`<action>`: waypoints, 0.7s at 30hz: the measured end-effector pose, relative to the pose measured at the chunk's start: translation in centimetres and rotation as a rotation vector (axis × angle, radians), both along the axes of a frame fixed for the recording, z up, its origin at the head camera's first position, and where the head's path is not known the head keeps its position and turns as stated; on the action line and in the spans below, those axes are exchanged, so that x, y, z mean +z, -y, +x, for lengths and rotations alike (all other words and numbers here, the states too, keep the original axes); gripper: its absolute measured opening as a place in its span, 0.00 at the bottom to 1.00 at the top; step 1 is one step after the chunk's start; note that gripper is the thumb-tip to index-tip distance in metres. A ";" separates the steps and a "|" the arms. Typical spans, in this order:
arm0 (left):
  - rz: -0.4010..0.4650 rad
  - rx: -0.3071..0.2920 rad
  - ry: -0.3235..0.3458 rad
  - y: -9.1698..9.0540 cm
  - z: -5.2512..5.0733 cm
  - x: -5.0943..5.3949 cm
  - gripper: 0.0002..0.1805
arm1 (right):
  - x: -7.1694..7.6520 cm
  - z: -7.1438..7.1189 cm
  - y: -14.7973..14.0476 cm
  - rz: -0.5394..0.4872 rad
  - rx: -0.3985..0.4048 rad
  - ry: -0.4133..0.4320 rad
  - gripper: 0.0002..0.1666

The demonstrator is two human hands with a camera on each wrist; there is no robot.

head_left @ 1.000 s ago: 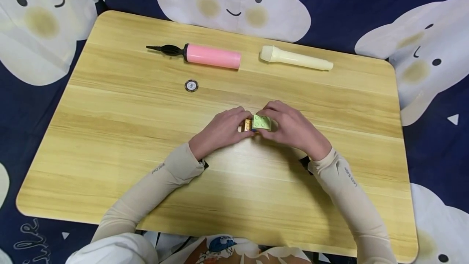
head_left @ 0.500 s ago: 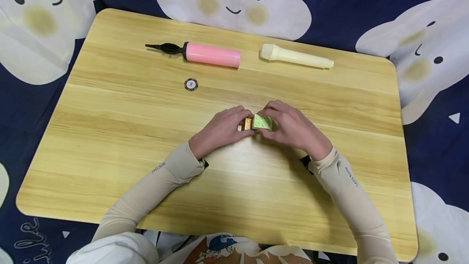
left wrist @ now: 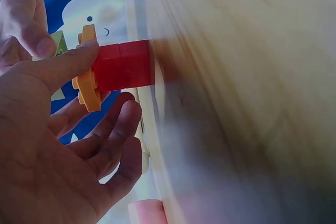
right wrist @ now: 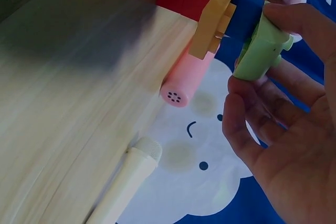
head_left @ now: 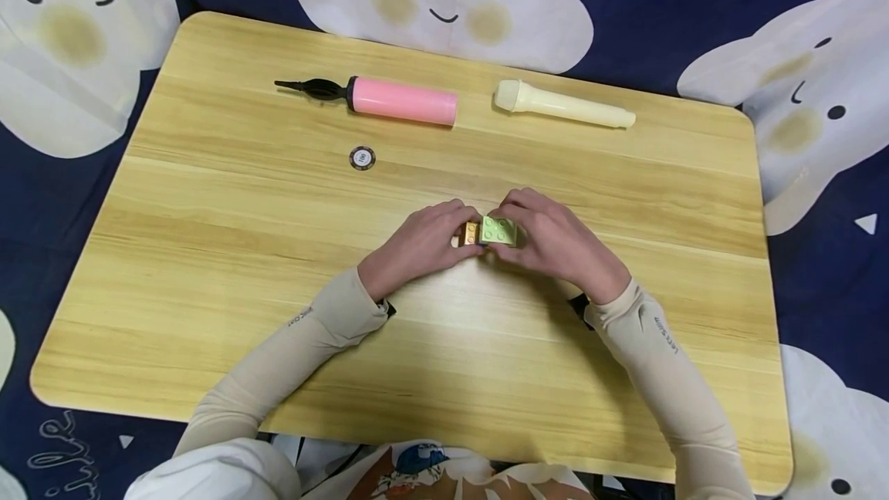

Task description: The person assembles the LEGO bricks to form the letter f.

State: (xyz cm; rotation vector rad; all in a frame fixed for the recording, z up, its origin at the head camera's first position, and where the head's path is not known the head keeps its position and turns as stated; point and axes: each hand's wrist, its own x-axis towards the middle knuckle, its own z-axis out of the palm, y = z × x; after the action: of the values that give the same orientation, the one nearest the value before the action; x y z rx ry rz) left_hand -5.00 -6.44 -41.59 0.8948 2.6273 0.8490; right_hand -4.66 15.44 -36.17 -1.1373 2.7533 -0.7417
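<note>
A stack of toy building blocks stands under both hands near the table's middle. Two red blocks form its lower part, with a wider orange block above them. On the orange one sits a blue block, mostly hidden from the head view. My left hand grips the stack around the orange block, thumb on its near side. With thumb and fingers, my right hand pinches a light green block at the top. The green block looks tilted against the blue one in the right wrist view.
Beyond the hands lie a pink hand pump with a black nozzle and a cream toy microphone. A round poker chip lies left of them, closer in. The wooden table has rounded corners; a cloud-patterned cloth hangs behind.
Both hands keep their hold on the blocks and hardly move. The head view has shifted slightly, so the objects at the back appear a little higher.
</note>
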 end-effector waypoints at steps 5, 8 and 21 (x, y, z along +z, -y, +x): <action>-0.007 0.000 0.008 0.0 0.0 0.1 0.24 | 0.3 -0.1 0.0 0.024 -0.014 0.037 0.22; 0.005 0.000 0.012 0.0 0.0 0.2 0.23 | 0.5 -0.1 0.1 0.039 -0.017 0.047 0.21; 0.044 -0.011 0.055 -0.1 0.3 0.1 0.26 | 0.8 -0.1 0.1 0.078 -0.010 0.044 0.20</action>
State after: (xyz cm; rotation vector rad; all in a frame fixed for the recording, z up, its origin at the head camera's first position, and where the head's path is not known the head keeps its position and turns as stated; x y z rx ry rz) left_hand -4.72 -6.35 -41.53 0.8829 2.5640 0.9186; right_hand -4.80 15.33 -35.33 -1.0797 2.7280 -0.6466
